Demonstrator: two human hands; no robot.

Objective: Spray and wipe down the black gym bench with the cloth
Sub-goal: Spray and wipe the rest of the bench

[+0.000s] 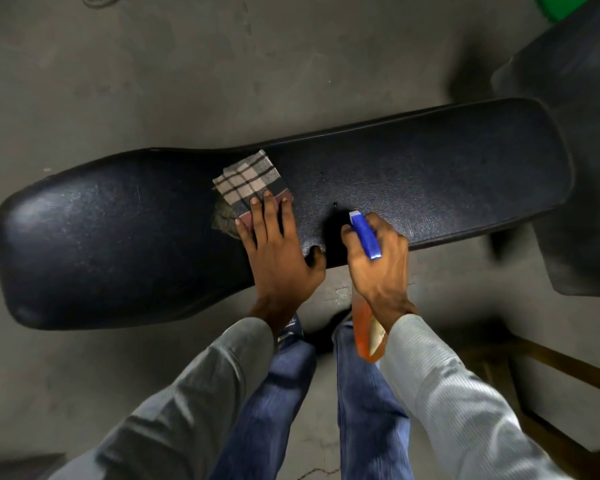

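**Cloth pressed flat, sprayer aimed at the pad**

Nearest the person, the right hand was wrapped around the neck of a spray bottle, its orange body hanging below the wrist and its blue trigger head jutting out past the knuckles toward the bench. How full the bottle was could not be told; the lower part looked tinted orange, which suggested liquid inside. It would probably be light and rigid, best held at the neck as here, with a finger free for the trigger.

Just left of that hand, the left hand lay spread wide, fingers flat on the checked cloth, pinning it against the black gym bench. The cloth was soft and folded, likely to bunch unless pressed under a flat palm.

Beyond both hands the textured pad stretched away, looking firm and slightly slick. Its far side seemed unwiped, so the job was judged unfinished.
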